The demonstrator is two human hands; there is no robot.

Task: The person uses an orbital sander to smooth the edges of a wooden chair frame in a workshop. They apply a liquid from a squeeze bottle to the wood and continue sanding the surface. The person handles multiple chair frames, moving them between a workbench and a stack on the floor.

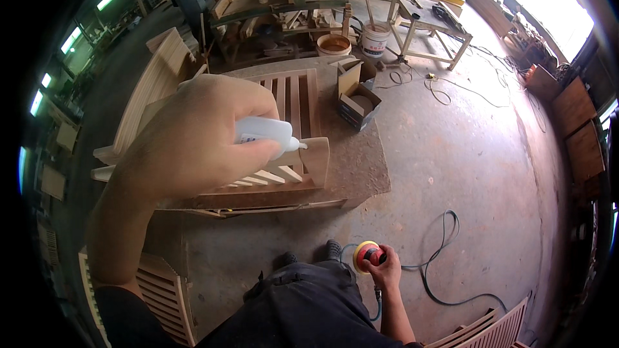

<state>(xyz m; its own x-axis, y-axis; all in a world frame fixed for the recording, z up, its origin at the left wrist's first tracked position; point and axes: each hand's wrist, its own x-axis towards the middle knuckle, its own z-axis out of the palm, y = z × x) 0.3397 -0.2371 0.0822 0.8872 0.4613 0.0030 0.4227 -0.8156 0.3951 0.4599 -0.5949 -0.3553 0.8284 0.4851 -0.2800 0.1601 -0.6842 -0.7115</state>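
Note:
My left hand (193, 138) is raised close to the camera and grips a small white squeeze bottle (267, 132), its nozzle pointing right at the curved arm of a slatted wooden chair piece (293, 100) lying on a low platform. Low by my right thigh, my right hand (385, 267) holds a round orbital sander (367, 254) with a yellow pad and red body; its black hose (445, 232) loops over the concrete floor.
An open cardboard box (356, 100) sits beside the chair piece. Two buckets (374, 38), a wooden trestle table (425, 22) and stacked timber stand behind. More slatted panels lie at lower left (161, 290) and lower right (490, 328). Cables trail on the floor.

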